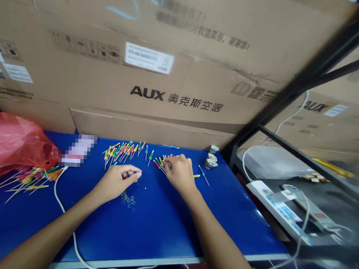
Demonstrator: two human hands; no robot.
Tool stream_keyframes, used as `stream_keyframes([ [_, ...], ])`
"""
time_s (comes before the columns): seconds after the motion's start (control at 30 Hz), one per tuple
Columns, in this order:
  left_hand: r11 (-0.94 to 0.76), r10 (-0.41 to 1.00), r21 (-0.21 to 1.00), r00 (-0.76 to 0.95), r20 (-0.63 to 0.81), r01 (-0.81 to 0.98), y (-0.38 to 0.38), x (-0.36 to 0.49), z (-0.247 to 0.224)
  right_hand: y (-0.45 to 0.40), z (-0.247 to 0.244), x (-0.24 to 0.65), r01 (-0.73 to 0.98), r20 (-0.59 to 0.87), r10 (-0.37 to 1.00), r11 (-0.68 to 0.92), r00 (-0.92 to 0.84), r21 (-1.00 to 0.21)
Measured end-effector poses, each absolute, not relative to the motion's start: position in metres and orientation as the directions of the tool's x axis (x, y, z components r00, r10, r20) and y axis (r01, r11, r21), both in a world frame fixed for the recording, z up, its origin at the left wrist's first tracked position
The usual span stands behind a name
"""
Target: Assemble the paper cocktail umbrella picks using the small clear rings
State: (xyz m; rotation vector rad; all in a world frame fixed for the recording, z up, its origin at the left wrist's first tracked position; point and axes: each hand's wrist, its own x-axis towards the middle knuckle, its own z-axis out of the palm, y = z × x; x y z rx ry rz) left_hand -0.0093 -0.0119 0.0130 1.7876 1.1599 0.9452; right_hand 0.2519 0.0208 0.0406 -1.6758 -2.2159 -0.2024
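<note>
My left hand [116, 182] is above the blue table, its thumb and fingers pressed together; what they hold, if anything, is too small to name. Just below it lie several small clear rings [129, 201]. My right hand [181, 172] reaches over a bunch of small folded paper umbrellas [158, 162], fingers curled down at their sticks; its fingertips are partly hidden. Between and behind the hands, a loose row of colourful paper umbrellas [127, 150] lies on the table. One blue umbrella [201, 170] rests to the right of my right hand.
A red plastic bag [16, 142] and more umbrellas [29, 177] are at the left, near a white cable [56, 190]. Small grey-green objects [211, 160] stand at the back right. Cardboard boxes [174, 122] wall the back; a power strip [278, 204] lies beyond the black frame.
</note>
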Motion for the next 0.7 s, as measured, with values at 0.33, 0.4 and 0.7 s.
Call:
stream_keyframes([
  [0.33,-0.255,0.939,0.903,0.311,0.146,0.346,-0.013,-0.009,0.015,0.014,0.04,0.248,0.96,0.403,0.879,0.279,-0.253,-0.005],
  [0.4,-0.257,0.939,0.901,0.309,0.148,0.35,-0.013,-0.009,0.015,0.01,0.041,0.243,0.948,0.427,0.858,0.32,-0.285,-0.01],
  [0.7,-0.295,0.921,0.894,0.349,0.173,0.336,-0.019,-0.002,0.019,0.002,0.027,0.201,0.834,0.34,0.771,0.544,-0.539,0.091],
])
